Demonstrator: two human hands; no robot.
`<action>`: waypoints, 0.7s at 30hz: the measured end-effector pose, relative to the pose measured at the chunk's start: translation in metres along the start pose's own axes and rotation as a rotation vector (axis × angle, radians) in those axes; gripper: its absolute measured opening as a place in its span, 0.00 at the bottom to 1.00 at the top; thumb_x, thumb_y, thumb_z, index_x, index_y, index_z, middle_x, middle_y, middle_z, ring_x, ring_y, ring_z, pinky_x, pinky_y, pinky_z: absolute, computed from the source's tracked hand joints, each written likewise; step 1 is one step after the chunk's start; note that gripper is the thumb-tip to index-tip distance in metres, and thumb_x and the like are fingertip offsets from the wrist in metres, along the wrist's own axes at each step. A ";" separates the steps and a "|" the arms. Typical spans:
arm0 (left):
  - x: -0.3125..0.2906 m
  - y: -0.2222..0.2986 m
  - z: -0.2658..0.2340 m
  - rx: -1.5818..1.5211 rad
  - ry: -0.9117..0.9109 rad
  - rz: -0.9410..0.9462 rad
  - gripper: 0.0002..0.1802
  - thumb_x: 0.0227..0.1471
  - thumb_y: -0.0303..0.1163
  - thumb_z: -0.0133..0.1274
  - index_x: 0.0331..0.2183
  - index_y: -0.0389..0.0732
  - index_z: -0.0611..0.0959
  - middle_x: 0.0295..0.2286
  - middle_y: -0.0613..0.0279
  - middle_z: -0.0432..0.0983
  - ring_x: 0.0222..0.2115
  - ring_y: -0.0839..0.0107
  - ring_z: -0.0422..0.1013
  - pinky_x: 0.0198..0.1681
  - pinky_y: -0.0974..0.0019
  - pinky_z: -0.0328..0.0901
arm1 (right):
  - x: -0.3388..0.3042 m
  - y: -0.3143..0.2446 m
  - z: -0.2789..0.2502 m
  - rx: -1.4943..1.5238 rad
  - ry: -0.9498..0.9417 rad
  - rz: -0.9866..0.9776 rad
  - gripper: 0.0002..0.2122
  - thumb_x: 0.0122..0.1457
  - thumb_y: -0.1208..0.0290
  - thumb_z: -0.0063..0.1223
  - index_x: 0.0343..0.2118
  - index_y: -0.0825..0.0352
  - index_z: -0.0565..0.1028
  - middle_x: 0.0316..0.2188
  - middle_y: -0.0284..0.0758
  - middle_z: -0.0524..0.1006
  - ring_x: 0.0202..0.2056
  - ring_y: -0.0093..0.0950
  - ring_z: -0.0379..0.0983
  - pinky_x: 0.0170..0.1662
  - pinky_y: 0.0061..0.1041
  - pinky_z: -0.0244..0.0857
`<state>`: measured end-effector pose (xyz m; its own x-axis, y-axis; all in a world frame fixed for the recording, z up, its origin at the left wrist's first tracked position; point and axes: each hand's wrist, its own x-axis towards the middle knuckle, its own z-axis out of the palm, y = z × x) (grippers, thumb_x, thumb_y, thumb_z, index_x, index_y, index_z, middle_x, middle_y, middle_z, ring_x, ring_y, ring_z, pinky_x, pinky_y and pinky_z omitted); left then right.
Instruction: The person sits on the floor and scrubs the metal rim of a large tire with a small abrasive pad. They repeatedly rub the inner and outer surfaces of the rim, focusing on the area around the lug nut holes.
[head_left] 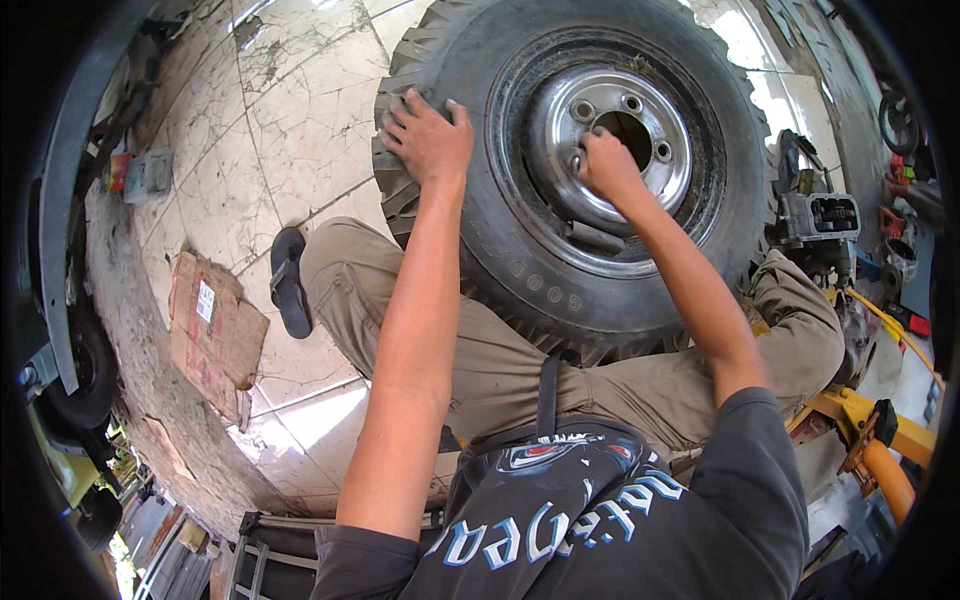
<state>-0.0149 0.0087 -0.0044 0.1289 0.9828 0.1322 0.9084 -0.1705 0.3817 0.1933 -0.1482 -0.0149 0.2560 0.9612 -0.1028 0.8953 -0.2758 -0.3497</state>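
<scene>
The tyre [500, 240] lay at the upper centre of the frame, the left hand [432, 142] spread wide on its left edge, the right hand [608, 165] curled at the rim's [552, 130] centre, its grip unclear.

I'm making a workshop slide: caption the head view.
Left hand on the treaded edge of a tire, right hand at its silver wheel near the central hole.

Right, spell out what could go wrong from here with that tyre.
The bare right hand is at the bolt holes of the steel wheel; a shift could pinch or scrape its fingers. The bare left hand rests on the edge of the tyre, and might be dragged if it turns. The tyre, close against the trousered legs, could press on them.
</scene>
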 end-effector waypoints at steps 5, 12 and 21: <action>0.001 -0.001 -0.002 0.001 -0.013 -0.007 0.38 0.59 0.50 0.46 0.61 0.33 0.63 0.60 0.34 0.59 0.62 0.37 0.53 0.66 0.36 0.44 | 0.005 0.004 -0.022 -0.093 -0.135 -0.283 0.12 0.52 0.79 0.52 0.40 0.64 0.78 0.39 0.52 0.77 0.44 0.49 0.75 0.47 0.45 0.70; 0.000 0.001 -0.003 -0.011 -0.018 -0.007 0.38 0.59 0.50 0.46 0.61 0.33 0.63 0.60 0.34 0.58 0.62 0.37 0.52 0.66 0.37 0.43 | 0.026 0.027 -0.045 -0.117 -0.223 -0.513 0.13 0.55 0.78 0.56 0.43 0.61 0.80 0.45 0.45 0.75 0.47 0.46 0.73 0.51 0.42 0.66; 0.000 -0.001 -0.001 0.007 -0.014 -0.006 0.38 0.59 0.50 0.46 0.61 0.33 0.63 0.60 0.35 0.58 0.63 0.37 0.52 0.66 0.37 0.43 | 0.041 0.030 -0.057 -0.205 -0.300 -0.665 0.14 0.55 0.76 0.55 0.45 0.57 0.81 0.54 0.46 0.71 0.57 0.45 0.69 0.59 0.40 0.64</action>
<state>-0.0160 0.0087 -0.0035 0.1294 0.9847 0.1168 0.9118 -0.1644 0.3763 0.2518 -0.1174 0.0234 -0.4457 0.8748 -0.1900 0.8837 0.3960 -0.2494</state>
